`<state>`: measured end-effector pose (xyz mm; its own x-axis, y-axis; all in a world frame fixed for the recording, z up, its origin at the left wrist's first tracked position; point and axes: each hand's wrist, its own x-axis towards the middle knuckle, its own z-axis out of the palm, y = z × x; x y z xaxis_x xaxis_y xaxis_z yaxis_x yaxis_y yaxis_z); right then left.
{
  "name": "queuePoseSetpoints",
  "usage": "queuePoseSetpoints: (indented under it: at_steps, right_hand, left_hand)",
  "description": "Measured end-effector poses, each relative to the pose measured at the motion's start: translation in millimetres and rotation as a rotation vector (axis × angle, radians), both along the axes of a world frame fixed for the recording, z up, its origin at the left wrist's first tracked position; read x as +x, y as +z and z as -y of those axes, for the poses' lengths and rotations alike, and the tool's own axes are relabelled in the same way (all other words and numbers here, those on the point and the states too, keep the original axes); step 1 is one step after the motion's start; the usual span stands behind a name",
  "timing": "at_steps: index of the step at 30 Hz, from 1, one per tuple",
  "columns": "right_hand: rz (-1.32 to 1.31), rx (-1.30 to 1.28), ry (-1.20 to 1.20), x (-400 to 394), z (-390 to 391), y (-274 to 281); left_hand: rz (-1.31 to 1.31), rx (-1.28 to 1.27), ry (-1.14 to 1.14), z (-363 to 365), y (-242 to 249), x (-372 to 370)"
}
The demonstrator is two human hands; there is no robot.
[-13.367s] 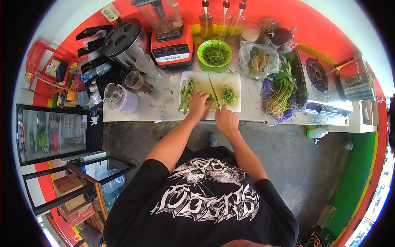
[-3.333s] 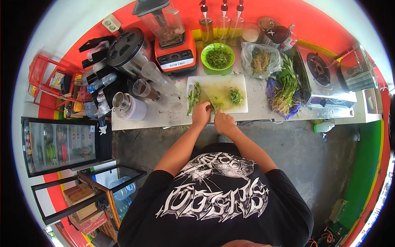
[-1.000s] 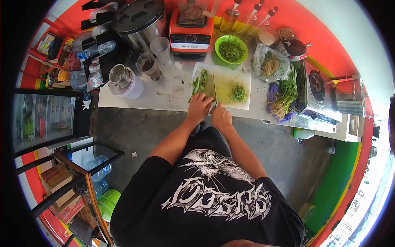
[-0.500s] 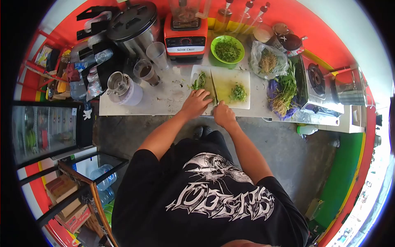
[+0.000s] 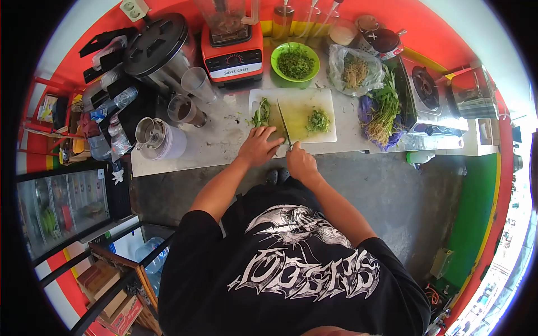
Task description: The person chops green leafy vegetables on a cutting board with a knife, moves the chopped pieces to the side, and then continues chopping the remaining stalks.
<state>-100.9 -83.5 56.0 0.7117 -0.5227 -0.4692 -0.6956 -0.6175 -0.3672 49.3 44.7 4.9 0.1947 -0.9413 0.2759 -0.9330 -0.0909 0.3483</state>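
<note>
On the white cutting board (image 5: 330,101), my left hand (image 5: 259,147) presses down with its fingers curled over a small bunch of leafy herbs (image 5: 261,113). The leaves stick out above the fingertips. My right hand (image 5: 301,163) is closed round the handle of a kitchen knife (image 5: 282,119). The blade points away from me and lies just right of the left fingers. A heap of chopped herbs (image 5: 318,121) rests on the right part of the board. Behind the board, a green bowl (image 5: 316,67) holds more chopped greens.
Uncut greens with roots (image 5: 386,112) and a plastic bag (image 5: 340,67) lie at right, beside a gas stove (image 5: 419,120). A red blender (image 5: 234,59) stands behind. Cups, including one with dark liquid (image 5: 188,109), and a white tub (image 5: 168,143) are at left.
The camera view has turned slightly, shifting the counter leftward in view. Both hands stay at the board, the knife tilted a little more to the left.
</note>
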Motion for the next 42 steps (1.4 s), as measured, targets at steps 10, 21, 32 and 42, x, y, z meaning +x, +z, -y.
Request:
queuePoseSetpoints:
  at_steps: [10, 21, 32, 42]
  right_hand:
    - [-0.029, -0.062, 0.034, 8.6, 2.0, 4.5]
    - [0.035, -0.063, 0.080, 26.0, 18.7, -2.0]
    - [0.065, -0.056, 0.023, 15.8, 8.8, -15.9]
    - [-0.025, -0.054, 0.018, 0.8, -10.6, -4.4]
  left_hand:
    - [-0.017, -0.084, 0.011, -0.4, -0.3, -0.6]
    - [-0.022, -0.111, 0.021, -1.2, 5.3, -3.5]
    - [-0.030, -0.136, 0.032, 0.7, 1.4, -3.8]
    - [-0.010, -0.137, 0.040, 0.9, 1.0, -2.7]
